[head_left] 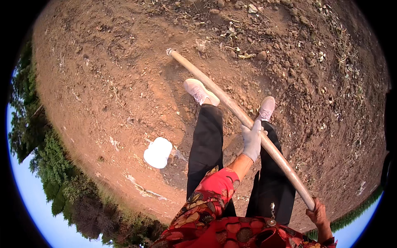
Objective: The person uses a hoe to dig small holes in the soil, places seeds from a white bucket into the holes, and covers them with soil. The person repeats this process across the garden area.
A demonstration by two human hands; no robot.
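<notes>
A long wooden tool handle (pixel 221 94) slants across my view, from the soil beyond my feet to my right side. My left hand (pixel 252 139), in a pale glove, is wrapped around its middle. Bare, my right hand (pixel 318 214) grips the near end beside my hip. At the far end a whitish wrapping or fitting (pixel 170 52) meets the ground. What kind of tool head lies there cannot be made out. The handle passes over the gap between my legs, close to my left shoe (pixel 201 92).
My right shoe (pixel 266 108) stands on loose brown soil (pixel 130 83). An overexposed white object (pixel 158 152) lies left of my leg. Clods and dry plant scraps (pixel 231 32) cover the ground ahead and right. Green trees (pixel 55 164) line the left edge.
</notes>
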